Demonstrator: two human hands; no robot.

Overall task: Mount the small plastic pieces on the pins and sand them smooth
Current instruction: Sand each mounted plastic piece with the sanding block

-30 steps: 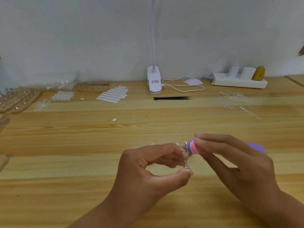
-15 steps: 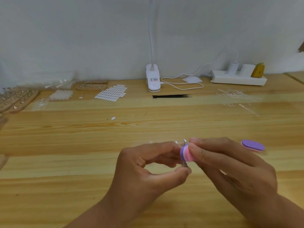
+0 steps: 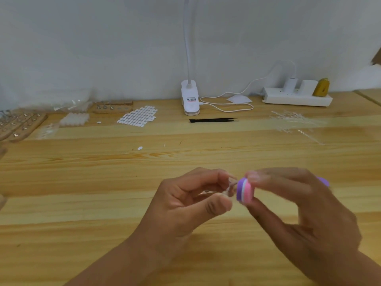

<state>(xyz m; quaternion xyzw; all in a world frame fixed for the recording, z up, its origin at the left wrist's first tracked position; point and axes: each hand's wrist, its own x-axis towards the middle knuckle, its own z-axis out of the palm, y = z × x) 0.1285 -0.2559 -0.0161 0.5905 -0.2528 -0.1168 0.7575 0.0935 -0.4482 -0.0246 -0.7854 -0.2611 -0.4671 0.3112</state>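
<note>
far left: wooden pin blocks (image 3: 22,122) sit at the table edge with metal pins standing in them, parked out of the way i guess.
back left: a heap of clear bits (image 3: 75,119) and a sheet of white ovals (image 3: 138,116) lie by the wall, well apart from the hands. looks like the stock pile.
mid table: one loose oval (image 3: 140,148) lies on its own on the wooden table (image 3: 82,223).
back middle: clip lamp (image 3: 190,100), with black tweezers (image 3: 212,120) lying just in front, long way left-right.
left hand (image 3: 185,201): fingers curled, forefinger and thumb pinching the pin (image 3: 229,188) up off the table, probably so the mounted end stays free for sanding.
pin: pretty blurred. long axis looks roughly up-down, a bit tilted, facing right toward the block. the plastic piece on it is too smeared for me to make out.
sanding block (image 3: 244,190): purple/white/pink layers, near end touching or just beside the pin, can't tell which. long axis runs left-right, and its other purple end pokes out past the right hand.
right hand (image 3: 299,207): clamped on the block, fingers on top, thumb underneath, gripped close to the working end, i'd say for control.
back right: power strip (image 3: 296,99) by the wall, clear strips (image 3: 294,120) scattered in front.
</note>
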